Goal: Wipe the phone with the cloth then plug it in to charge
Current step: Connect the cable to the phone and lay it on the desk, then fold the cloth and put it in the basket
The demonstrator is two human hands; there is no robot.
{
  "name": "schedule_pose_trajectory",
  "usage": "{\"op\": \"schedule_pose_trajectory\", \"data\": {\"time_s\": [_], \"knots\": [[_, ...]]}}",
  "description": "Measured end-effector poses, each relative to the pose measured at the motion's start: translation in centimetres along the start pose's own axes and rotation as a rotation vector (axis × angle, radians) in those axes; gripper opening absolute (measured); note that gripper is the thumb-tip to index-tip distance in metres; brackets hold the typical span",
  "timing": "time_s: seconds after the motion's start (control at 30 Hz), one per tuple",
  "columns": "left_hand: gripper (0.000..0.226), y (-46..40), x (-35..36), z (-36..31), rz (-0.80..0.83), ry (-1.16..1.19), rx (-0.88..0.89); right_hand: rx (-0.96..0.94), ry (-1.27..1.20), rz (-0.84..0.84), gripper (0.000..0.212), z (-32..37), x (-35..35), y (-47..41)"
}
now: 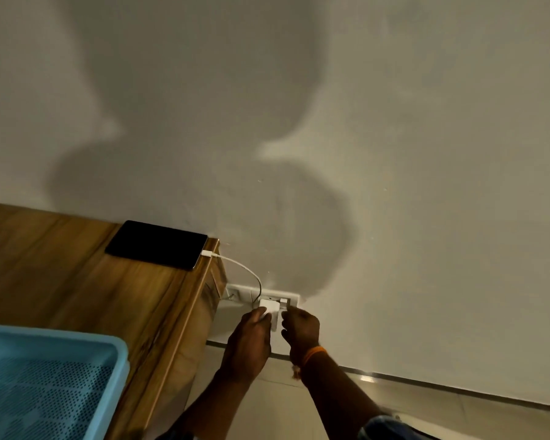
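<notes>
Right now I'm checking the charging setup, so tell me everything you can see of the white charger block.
The white charger block is a small boxy adapter, plastic by its look, sitting at the white wall socket plate low on the wall beside the wooden table. The left hand grips its underside; the right hand reaches a switch just beside it. A white cable arcs from it up to the dark phone. Whether it is fully seated cannot be told.

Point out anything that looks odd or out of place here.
Nothing is spilled or damaged. The phone lies flat near the table corner, cable attached, close to the edge. No cloth shows.
</notes>
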State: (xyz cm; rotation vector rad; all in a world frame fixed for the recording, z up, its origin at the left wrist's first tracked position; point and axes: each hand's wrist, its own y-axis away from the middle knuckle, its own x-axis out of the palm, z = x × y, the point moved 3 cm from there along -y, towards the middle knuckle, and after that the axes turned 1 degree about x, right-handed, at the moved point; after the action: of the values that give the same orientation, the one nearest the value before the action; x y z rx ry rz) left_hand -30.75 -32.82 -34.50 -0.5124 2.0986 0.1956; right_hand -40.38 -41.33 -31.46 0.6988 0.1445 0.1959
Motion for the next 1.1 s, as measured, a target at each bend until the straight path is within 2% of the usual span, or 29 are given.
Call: {"op": "schedule_pose_trajectory", "data": {"time_s": [0.13,0.3,0.4,0.6,0.7,0.8,1.1], "knots": [[0.041,0.0,-3.6,-2.3,-0.057,-0.067,0.050,-0.171,0.314,0.043,0.026,2.3,-1.0,2.8],[0.040,0.5,-8.7,-5.3,-0.078,-0.070,0.055,-0.359,0.560,0.107,0.013,6.4,-1.4,7.5],[0.036,0.7,-12.4,-7.8,-0.068,-0.115,0.118,-0.426,0.612,0.125,0.022,9.2,-1.2,10.9],[0.031,2.4,-23.3,-11.8,-0.179,-0.123,0.110,-0.623,0.692,0.181,0.025,15.1,-0.6,18.8],[0.031,4.4,-28.4,-12.9,-0.196,-0.099,0.063,-0.706,0.745,0.194,0.026,17.4,0.0,23.2],[0.032,6.1,-33.4,-13.4,-0.209,-0.163,0.090,-0.795,0.779,0.216,0.027,19.4,0.9,27.5],[0.031,16.5,-50.8,-13.3,-0.383,-0.246,-0.070,-1.084,0.897,0.358,0.029,25.4,6.4,42.7]]}}
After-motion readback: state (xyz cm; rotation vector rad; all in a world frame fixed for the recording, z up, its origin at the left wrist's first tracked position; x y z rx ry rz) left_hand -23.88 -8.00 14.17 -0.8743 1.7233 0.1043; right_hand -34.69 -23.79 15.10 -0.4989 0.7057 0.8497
